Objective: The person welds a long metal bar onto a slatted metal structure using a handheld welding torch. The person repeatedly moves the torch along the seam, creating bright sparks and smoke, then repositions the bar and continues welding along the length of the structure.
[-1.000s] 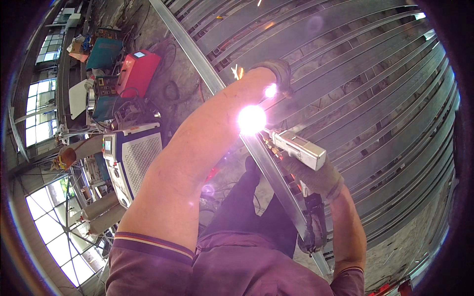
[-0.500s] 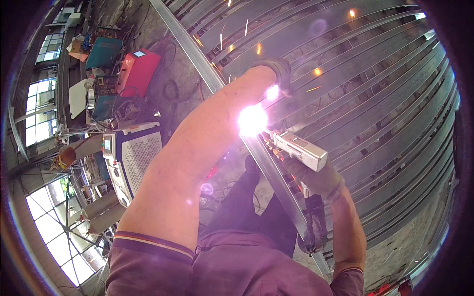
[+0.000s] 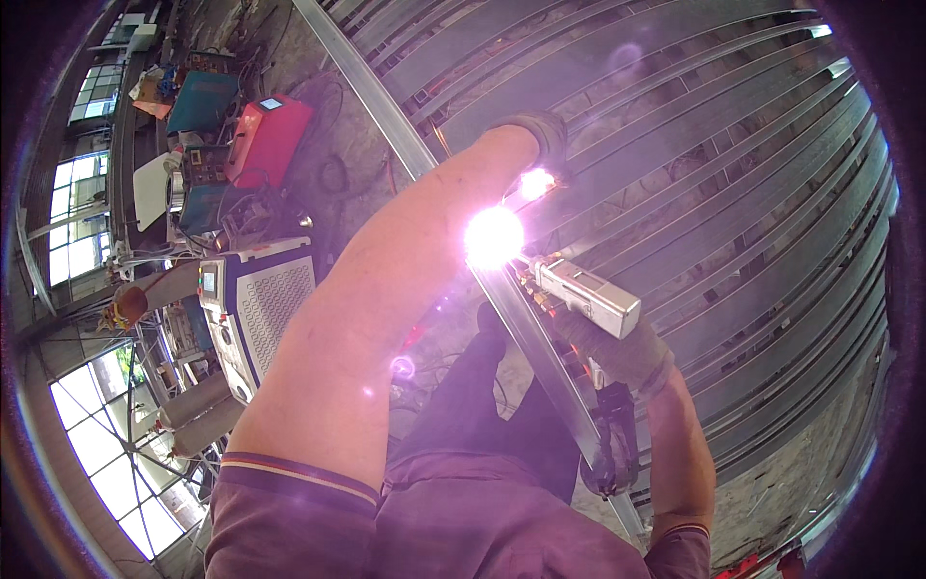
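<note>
My gloved right hand (image 3: 627, 355) is wrapped round the grip of a welding torch (image 3: 588, 294) with a silver box-shaped body. Its tip points into a blinding white-pink glare on the long metal rail (image 3: 529, 323), which runs diagonally past my legs. Beyond the glare, my gloved left hand (image 3: 542, 140) is over the rail, by the ends of the metal slats (image 3: 714, 207). The forearm and the light hide its fingers, so what it touches does not show. A smaller bright spot glows just under that hand.
Parallel slats fill the right side in a wide rack. To the left stand a white perforated machine (image 3: 275, 309), a red machine (image 3: 268, 140) with a small screen, and teal machines (image 3: 203, 101). Cables lie on the floor. A black hose (image 3: 612, 439) hangs below the torch.
The flying orange sparks over the slats have disappeared. The smaller glow under my left hand has grown and turned more orange-pink. Both hands and the torch have hardly moved.
</note>
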`<state>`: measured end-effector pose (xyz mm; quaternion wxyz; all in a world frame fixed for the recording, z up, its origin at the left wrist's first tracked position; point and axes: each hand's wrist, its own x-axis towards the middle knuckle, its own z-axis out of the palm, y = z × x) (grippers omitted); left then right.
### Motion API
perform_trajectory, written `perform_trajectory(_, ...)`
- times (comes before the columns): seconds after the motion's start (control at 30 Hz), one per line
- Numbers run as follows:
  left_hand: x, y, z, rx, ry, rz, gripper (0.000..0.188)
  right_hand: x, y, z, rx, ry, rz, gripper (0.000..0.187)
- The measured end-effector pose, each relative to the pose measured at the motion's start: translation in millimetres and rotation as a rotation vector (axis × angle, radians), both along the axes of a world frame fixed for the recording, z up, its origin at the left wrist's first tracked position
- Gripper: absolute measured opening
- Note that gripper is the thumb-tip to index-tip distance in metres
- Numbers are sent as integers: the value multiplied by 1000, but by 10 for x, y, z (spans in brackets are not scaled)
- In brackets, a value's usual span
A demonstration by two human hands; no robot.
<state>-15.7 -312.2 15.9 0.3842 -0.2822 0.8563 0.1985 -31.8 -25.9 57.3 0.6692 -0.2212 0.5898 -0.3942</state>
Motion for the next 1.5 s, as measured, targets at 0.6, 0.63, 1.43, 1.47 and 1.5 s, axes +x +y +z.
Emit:
perform_trajectory(0.6, -74, -31, -172, -11, -15, -126, 42, 77, 272, -421, -65, 33, -37, 42)
perform_trajectory(0.63, -83, 2, -46, 41, -9, -49, 43, 83, 294, -448, -65, 30, -47, 42)
perform_trajectory(1.43, -50, -25, -102, 29, -68, -88, 45, 42, 319, -270, -19, 0, 14, 44)
perform_trajectory(1.47, -62, -18, -87, 14, -85, -100, 45, 48, 324, -273, -27, 15, 8, 44)
perform_trajectory(1.5, -81, -1, -72, 0, -102, -112, 44, 56, 332, -277, -34, 31, 0, 43)
